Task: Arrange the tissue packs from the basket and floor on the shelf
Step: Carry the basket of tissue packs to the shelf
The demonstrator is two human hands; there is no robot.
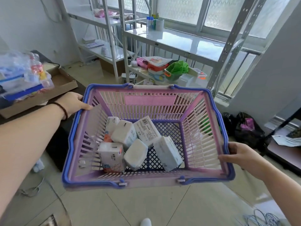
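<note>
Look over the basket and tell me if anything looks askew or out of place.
The tissue packs lie jumbled in the basket, tilted and leaning on each other rather than stacked. The left hand and right hand hold its rim. No damage is visible.

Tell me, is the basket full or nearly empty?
Partly filled. Six tissue packs lie loose on the bottom of the basket, toward its left half; the grid floor shows bare at right.
</note>
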